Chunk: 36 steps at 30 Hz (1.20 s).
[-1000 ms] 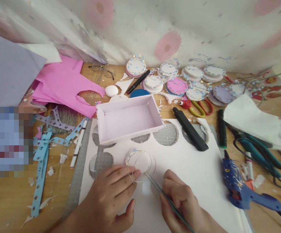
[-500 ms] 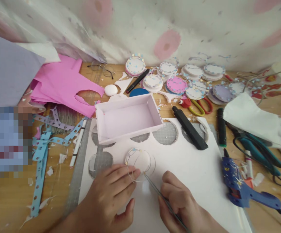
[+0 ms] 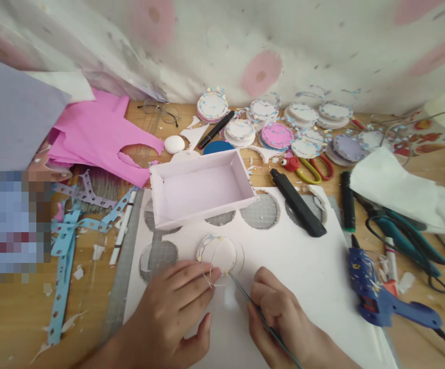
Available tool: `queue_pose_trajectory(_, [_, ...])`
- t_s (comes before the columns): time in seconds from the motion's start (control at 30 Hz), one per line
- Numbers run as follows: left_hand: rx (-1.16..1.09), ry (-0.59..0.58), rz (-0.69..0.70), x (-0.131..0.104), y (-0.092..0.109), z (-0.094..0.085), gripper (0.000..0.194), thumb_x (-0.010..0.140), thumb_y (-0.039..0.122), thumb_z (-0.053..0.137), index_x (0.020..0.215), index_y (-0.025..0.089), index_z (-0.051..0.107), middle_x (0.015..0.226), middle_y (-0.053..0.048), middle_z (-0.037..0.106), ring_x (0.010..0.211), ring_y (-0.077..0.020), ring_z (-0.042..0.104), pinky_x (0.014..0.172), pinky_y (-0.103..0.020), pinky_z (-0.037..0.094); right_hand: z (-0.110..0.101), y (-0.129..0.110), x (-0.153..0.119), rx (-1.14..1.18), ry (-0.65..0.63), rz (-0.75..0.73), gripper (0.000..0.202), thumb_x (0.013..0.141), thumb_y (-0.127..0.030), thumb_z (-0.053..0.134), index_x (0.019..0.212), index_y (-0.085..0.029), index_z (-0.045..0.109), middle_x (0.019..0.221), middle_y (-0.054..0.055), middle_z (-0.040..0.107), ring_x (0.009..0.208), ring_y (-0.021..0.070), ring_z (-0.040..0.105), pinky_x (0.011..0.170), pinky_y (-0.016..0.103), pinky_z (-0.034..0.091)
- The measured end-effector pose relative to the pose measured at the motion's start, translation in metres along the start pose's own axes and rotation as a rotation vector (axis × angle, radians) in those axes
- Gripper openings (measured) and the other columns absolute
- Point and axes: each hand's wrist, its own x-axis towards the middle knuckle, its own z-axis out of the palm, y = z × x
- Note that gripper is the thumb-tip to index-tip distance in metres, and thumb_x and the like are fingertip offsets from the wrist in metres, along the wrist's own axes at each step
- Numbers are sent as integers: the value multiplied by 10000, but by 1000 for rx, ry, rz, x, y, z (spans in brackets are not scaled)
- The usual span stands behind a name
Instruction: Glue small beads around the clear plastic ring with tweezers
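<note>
A small white round disc (image 3: 222,253) lies on the white sheet (image 3: 283,287). Thin wire loops (image 3: 242,256) ring it, with tiny pale yellow and blue pieces along the left side. My left hand (image 3: 176,302) rests with its fingers stretched out, the fingertips touching the loops at the disc's lower left edge; its thumb stands apart. Closed around thin greenish-grey tweezers (image 3: 258,312) is my right hand (image 3: 279,312). The tweezers' tip meets the near edge of the disc, beside a small yellowish piece.
Behind the disc sits a pale pink open box (image 3: 203,192). A black cutter (image 3: 299,205) lies to its right, a blue glue gun (image 3: 376,292) farther right. Several decorated discs (image 3: 278,135) line the back. Pink sheets (image 3: 99,138) and blue punched strips (image 3: 63,277) lie left.
The whole view has shifted slightly. My left fingertips stay at the wire loops, and the tweezers in my right hand remain at the disc's near edge with barely any movement.
</note>
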Motion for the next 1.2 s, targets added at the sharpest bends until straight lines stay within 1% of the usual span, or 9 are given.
queue_pose_trajectory(0.3, [7, -11, -4, -1, -1, 0, 290, 723, 84, 538, 976, 121, 675, 1082, -118, 756, 1012, -245, 691, 894, -394, 561, 1, 1, 0, 2, -2, 0, 436, 721, 100, 459, 888, -246, 253, 643, -56, 319, 596, 136, 289, 539, 308, 232])
queue_pose_trajectory(0.43, [-3, -18, -5, -4, -1, -1, 291, 723, 71, 541, 978, 120, 672, 1087, -126, 753, 1032, -250, 686, 909, -406, 565, -1, -1, 0, 2, 44, -10, 433, 704, 90, 468, 857, -252, 251, 623, -62, 279, 581, 138, 290, 537, 313, 218])
queue_pose_trajectory(0.53, [-30, -23, -9, -5, -2, -2, 288, 728, 62, 543, 978, 127, 669, 1078, -125, 754, 1046, -254, 682, 928, -419, 568, -3, -7, 0, 35, 193, 32, 389, 708, 62, 462, 812, -252, 259, 610, -64, 232, 554, 137, 294, 527, 309, 205])
queue_pose_trajectory(0.63, [-100, -21, -15, -5, -5, -4, 273, 736, 59, 544, 961, 145, 671, 1055, -114, 758, 1050, -248, 683, 934, -413, 577, -4, -10, -4, 138, 375, 173, 344, 748, 34, 452, 751, -245, 250, 601, -59, 237, 540, 130, 294, 498, 292, 210])
queue_pose_trajectory(0.7, [-152, -12, -23, -5, -7, -5, 268, 747, 55, 539, 952, 158, 676, 1036, -109, 760, 1054, -242, 683, 928, -402, 583, -4, -7, -7, 245, 469, 252, 331, 775, 19, 445, 726, -239, 245, 597, -56, 248, 545, 126, 288, 486, 280, 210])
queue_pose_trajectory(0.8, [-188, 23, -31, -5, -8, -5, 282, 762, 39, 531, 964, 167, 680, 1021, -109, 756, 1053, -231, 681, 904, -382, 592, -2, 2, -11, 401, 585, 292, 295, 775, -4, 441, 702, -233, 270, 596, -54, 244, 552, 123, 276, 489, 274, 190])
queue_pose_trajectory(0.9, [-132, 40, -6, -6, -6, -4, 306, 767, 44, 532, 1011, 161, 674, 1040, -121, 736, 1050, -237, 665, 897, -401, 584, -2, 8, -11, 519, 683, 294, 257, 753, -45, 462, 670, -228, 301, 595, -55, 231, 543, 120, 284, 493, 268, 172])
queue_pose_trajectory(1.07, [14, -36, 34, -7, 1, -3, 351, 768, 80, 537, 1086, 158, 666, 1070, -130, 700, 1058, -258, 627, 918, -442, 549, -12, 2, 3, 677, 880, 384, 248, 689, -92, 517, 623, -221, 315, 568, -73, 169, 507, 102, 216, 493, 268, 146])
queue_pose_trajectory(1.2, [81, -65, 51, -8, 3, -4, 399, 771, 121, 533, 1151, 170, 646, 1119, -130, 678, 1061, -264, 613, 923, -455, 532, -20, -4, 23, 748, 932, 444, 263, 625, -96, 533, 606, -219, 301, 548, -80, 167, 503, 96, 188, 487, 266, 127])
